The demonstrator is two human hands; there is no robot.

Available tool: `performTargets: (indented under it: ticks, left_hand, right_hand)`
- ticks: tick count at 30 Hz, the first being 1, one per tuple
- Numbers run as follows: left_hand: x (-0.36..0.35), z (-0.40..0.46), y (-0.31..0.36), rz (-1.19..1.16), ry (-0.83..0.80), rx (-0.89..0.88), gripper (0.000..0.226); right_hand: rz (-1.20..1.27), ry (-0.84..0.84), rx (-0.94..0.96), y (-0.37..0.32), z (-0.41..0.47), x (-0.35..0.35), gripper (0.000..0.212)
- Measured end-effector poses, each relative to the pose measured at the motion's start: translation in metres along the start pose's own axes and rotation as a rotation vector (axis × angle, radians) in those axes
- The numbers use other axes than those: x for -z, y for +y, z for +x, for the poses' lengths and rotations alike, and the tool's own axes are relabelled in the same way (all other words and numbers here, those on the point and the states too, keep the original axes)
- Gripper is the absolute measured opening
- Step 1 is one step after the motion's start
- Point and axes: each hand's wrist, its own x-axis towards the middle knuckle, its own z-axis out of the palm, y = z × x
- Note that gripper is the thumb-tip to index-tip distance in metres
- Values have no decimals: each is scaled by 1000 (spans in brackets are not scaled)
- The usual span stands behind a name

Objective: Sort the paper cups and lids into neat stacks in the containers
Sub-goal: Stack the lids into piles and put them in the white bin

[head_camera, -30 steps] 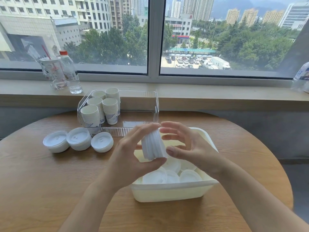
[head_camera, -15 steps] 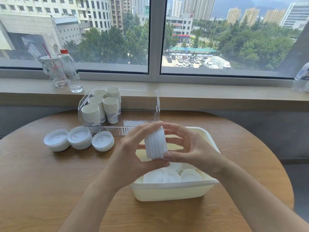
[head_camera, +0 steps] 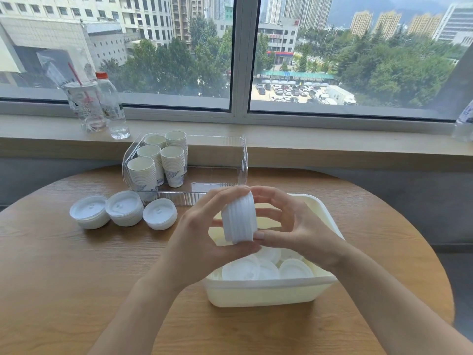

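Note:
Both my hands hold a stack of white lids on its side above the cream bin. My left hand grips the stack from the left, thumb under it. My right hand holds it from the right with its fingers around the far end. Loose white lids lie in the bin below. Three lid stacks sit on the table at the left. Several stacks of paper cups stand in the clear tray behind.
A round wooden table carries everything. On the window sill at the back left stand a plastic drink cup with a red straw and a water bottle. Another bottle shows at the far right edge.
The stack of lids has been turned slightly more upright between my hands and squeezed together. The hands stay above the bin.

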Motion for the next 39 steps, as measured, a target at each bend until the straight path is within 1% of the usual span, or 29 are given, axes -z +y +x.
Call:
performTargets:
  ticks: [5,10,12,14,17,19,21,23,28,29,31,33,35,39]
  left_hand:
    - [1,-1,-2,-5,-15,-16,83]
    - [4,-2,-13,80,-22,-36,74]
    - [9,-4,-21,86,-1,-12,74]
    - [14,-6,-29,83,26,3,73]
    - [17,-7,-36,91,52,-9,72]
    - [17,-8,-38,88,65,-14,73]
    - [16,-8,-40,84,75,-16,73]
    - [15,-9,-41,85,79,-22,73]
    - [12,-11,-42,81,80,-14,73]
    - [11,-11,-42,75,79,-12,73]
    - [11,-11,-41,67,77,-9,74]
    - [10,-11,-40,65,76,-5,74]
    - [9,-11,-38,66,73,-4,74]
    - [8,-9,-32,53,74,11,73]
  right_hand:
    - [-37,-42,-9,1,6,2,72]
    - [-78,-78,-36,8,12,5,76]
    - [-188,-74,-73,13,13,12,70]
    - [-350,-88,-132,19,15,19,57]
    - [-657,-231,-268,27,19,23,39]
    - [-798,-344,-345,32,23,20,29]
    - [-853,-430,-387,37,26,15,25]
    - [-877,-479,-402,42,27,12,24]
    - [-916,-493,-418,47,26,8,27]
    - [-907,-474,-410,46,25,8,27]
    - [-886,-380,-377,43,25,11,22]
    - [-848,-226,-302,41,24,17,12]
    - [-754,-67,-211,38,22,23,5]
    - [-590,196,-83,31,19,29,16]
